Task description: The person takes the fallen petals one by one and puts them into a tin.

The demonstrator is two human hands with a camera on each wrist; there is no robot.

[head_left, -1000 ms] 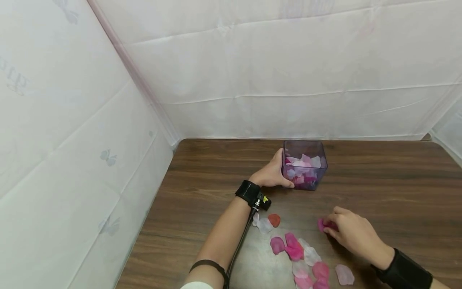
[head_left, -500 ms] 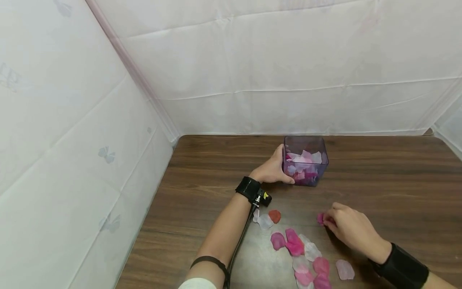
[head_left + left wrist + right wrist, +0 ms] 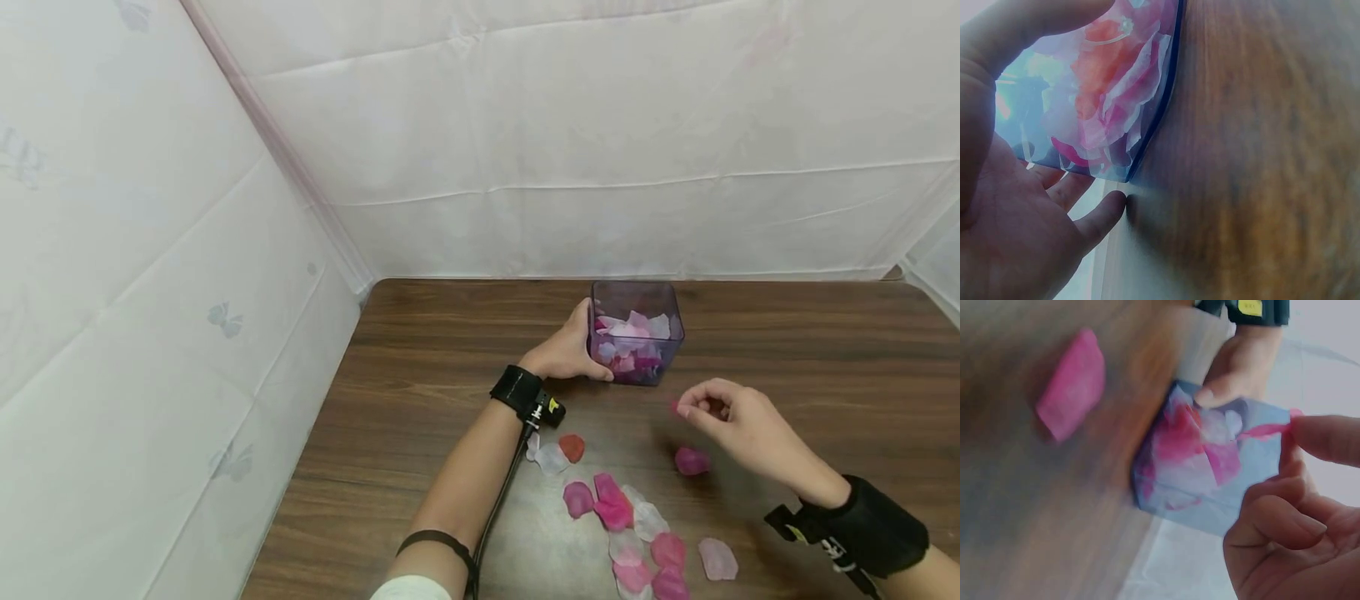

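Head view
Left hand (image 3: pixel 564 354): wraps the near left side of the clear purple box (image 3: pixel 636 332), thumb along its front lower edge, fingers curled round the wall.
Box: stands on the wooden table (image 3: pixel 825 350), part filled with pink and white petals.
Right hand (image 3: pixel 738 425): raised off the table just right of and nearer than the box; thumb and forefinger pinch a small pink petal (image 3: pixel 676 406), the other fingers loosely curled.
Held petal: at the fingertips, between the hand and the box, apart from the box.
Loose pink petal (image 3: pixel 692 461): lies on the table just below and left of the right hand, not touched.
Petal cluster (image 3: pixel 626 533): spread on the table between the two forearms, nearer than both hands.

Left wrist view
Left hand (image 3: pixel 1004 206): palm and fingers lie against the box wall (image 3: pixel 1104 94), one fingertip down at the box's bottom corner where it meets the table (image 3: pixel 1260 156).
Petals: pink, red and white ones show through the wall right beside the palm.

Right wrist view
Right hand (image 3: pixel 1291 506): fingertips hold a thin pink petal (image 3: pixel 1266 430) edge-on, lower fingers curled inward.
Box (image 3: pixel 1210 462): beyond the fingertips, with the left hand (image 3: pixel 1235 369) on its far side.
Loose pink petal (image 3: pixel 1072 384): flat on the table, well apart from the fingers, beside the box.
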